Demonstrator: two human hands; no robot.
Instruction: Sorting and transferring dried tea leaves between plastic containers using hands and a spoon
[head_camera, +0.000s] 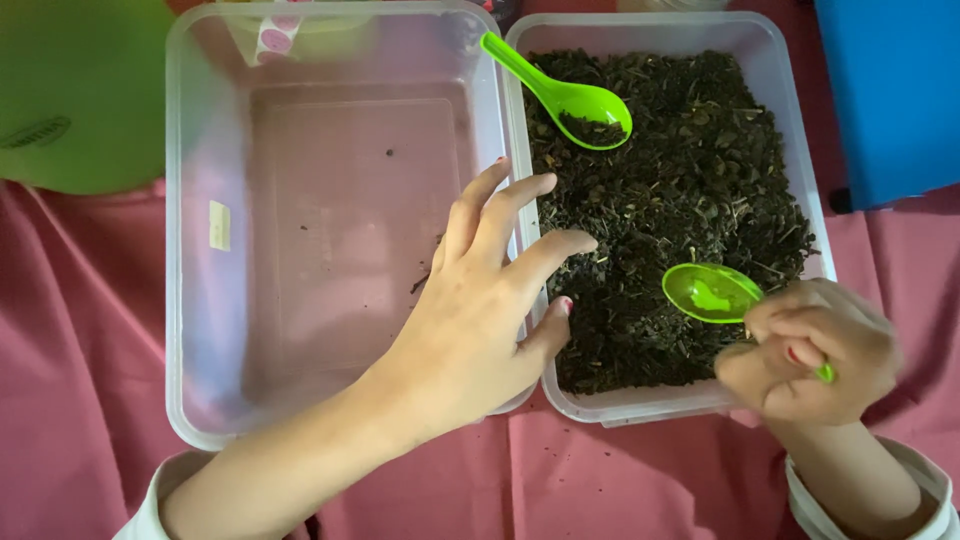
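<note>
At frame centre, the left hand (480, 300) is resting spread open, holding nothing, across the nearly empty clear tub (200, 250) and the soil-filled tub (790, 150); the right hand (810, 350), lower right, is gripping a green spoon (712, 293); another spoon (570, 95) is lying in the soil (680, 180).

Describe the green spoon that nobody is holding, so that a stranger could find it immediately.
Start at the clear tub full of dark soil, the right one of two tubs. The loose spoon lies at its far left corner, handle resting across the rim. Unlike the spoon in the right hand, its bowl holds a little soil.

Green lid (80, 100), blue box (890, 90), pink cloth (60, 350)
</note>
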